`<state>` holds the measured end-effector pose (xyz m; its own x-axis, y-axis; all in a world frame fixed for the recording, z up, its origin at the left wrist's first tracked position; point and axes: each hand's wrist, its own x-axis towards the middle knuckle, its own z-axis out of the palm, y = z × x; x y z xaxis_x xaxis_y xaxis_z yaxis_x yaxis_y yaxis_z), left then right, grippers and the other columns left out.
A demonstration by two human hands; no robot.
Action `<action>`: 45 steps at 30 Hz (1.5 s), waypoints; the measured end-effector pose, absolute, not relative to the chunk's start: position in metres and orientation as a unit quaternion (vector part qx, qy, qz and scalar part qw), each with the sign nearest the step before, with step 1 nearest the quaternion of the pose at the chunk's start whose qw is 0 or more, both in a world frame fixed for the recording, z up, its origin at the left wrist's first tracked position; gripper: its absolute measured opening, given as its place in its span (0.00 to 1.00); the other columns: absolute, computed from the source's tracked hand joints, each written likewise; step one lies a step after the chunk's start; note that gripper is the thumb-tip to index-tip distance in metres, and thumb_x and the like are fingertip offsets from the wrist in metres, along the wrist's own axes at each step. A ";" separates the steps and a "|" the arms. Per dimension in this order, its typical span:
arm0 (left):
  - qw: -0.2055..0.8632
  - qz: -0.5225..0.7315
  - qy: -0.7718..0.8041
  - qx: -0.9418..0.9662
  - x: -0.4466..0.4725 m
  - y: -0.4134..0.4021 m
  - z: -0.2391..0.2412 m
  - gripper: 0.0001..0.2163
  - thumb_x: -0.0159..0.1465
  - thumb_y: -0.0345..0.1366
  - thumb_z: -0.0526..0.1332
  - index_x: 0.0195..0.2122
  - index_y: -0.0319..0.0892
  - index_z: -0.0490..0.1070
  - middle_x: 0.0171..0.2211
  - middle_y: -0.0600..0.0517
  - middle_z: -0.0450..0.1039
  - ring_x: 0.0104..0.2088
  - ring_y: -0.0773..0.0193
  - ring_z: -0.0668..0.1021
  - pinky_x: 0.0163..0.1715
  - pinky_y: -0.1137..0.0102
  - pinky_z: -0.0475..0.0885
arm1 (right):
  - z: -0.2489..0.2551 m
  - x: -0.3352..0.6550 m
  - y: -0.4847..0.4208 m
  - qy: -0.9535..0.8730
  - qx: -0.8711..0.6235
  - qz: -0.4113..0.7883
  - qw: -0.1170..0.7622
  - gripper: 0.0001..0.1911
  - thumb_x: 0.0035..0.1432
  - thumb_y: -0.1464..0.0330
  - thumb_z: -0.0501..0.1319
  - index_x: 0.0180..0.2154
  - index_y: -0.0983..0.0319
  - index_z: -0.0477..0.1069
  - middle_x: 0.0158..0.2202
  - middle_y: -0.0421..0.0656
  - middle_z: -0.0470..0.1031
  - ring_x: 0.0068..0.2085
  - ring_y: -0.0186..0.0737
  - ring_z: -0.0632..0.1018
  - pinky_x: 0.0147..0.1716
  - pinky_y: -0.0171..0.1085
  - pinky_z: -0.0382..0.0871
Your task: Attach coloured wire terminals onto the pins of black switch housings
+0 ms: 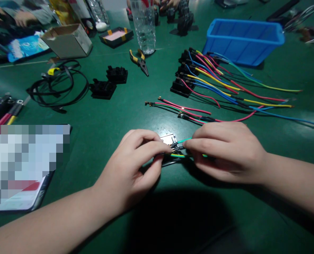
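Low over the green table, my left hand is closed around a small black plastic housing, whose far side shows a pale, shiny face. My right hand pinches a wire with green insulation and a dark sleeve near its metal end, held against the housing. A yellow-green wire also runs from the housing beneath my right fingers. Just beyond my hands lie several loose red wires with brass terminals. Fingers hide much of the housing.
Wired black housings lie at the back right, before a blue bin. Pliers, two black housings, a water bottle, a coiled cable and a tablet surround the work. Other people's hands show at the far side.
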<state>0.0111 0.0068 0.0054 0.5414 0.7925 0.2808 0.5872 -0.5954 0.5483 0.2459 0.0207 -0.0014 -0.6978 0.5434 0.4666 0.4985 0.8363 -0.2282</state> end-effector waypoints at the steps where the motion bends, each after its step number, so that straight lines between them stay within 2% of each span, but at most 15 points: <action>1: 0.198 0.259 0.401 0.856 0.011 0.007 0.005 0.11 0.62 0.24 0.57 0.41 0.43 0.74 0.40 0.51 0.70 0.43 0.65 0.73 0.45 0.69 0.69 | -0.002 0.246 0.021 -0.921 -0.282 0.037 0.265 0.05 0.60 0.72 0.57 0.37 0.61 0.70 0.32 0.43 0.74 0.30 0.35 0.71 0.27 0.36 0.60; 17: 0.202 0.261 0.398 0.856 0.010 0.006 0.005 0.10 0.63 0.24 0.56 0.40 0.41 0.75 0.41 0.51 0.69 0.43 0.66 0.73 0.46 0.69 0.68 | -0.001 0.247 0.020 -0.922 -0.284 0.043 0.261 0.06 0.61 0.73 0.56 0.35 0.59 0.71 0.33 0.43 0.74 0.30 0.35 0.72 0.26 0.37 0.61; 25: 0.202 0.255 0.400 0.857 0.009 0.006 0.005 0.10 0.63 0.24 0.56 0.40 0.42 0.75 0.40 0.51 0.69 0.42 0.66 0.73 0.45 0.70 0.69 | -0.001 0.247 0.019 -0.917 -0.286 0.061 0.273 0.06 0.60 0.74 0.56 0.37 0.61 0.71 0.35 0.44 0.74 0.31 0.35 0.71 0.27 0.38 0.62; 31: 0.200 0.251 0.393 0.862 0.008 0.007 0.004 0.11 0.62 0.24 0.57 0.41 0.43 0.75 0.41 0.52 0.69 0.43 0.66 0.73 0.45 0.69 0.69 | -0.002 0.248 0.021 -0.925 -0.262 0.029 0.274 0.08 0.60 0.72 0.57 0.41 0.61 0.71 0.36 0.45 0.73 0.32 0.35 0.70 0.28 0.37 0.62; 45: 0.188 0.269 0.382 0.864 0.011 0.008 0.004 0.11 0.62 0.24 0.57 0.39 0.43 0.76 0.38 0.51 0.70 0.41 0.65 0.74 0.42 0.69 0.71 | -0.001 0.250 0.018 -0.928 -0.236 0.061 0.280 0.10 0.61 0.73 0.55 0.43 0.62 0.71 0.37 0.47 0.72 0.32 0.37 0.71 0.30 0.38 0.65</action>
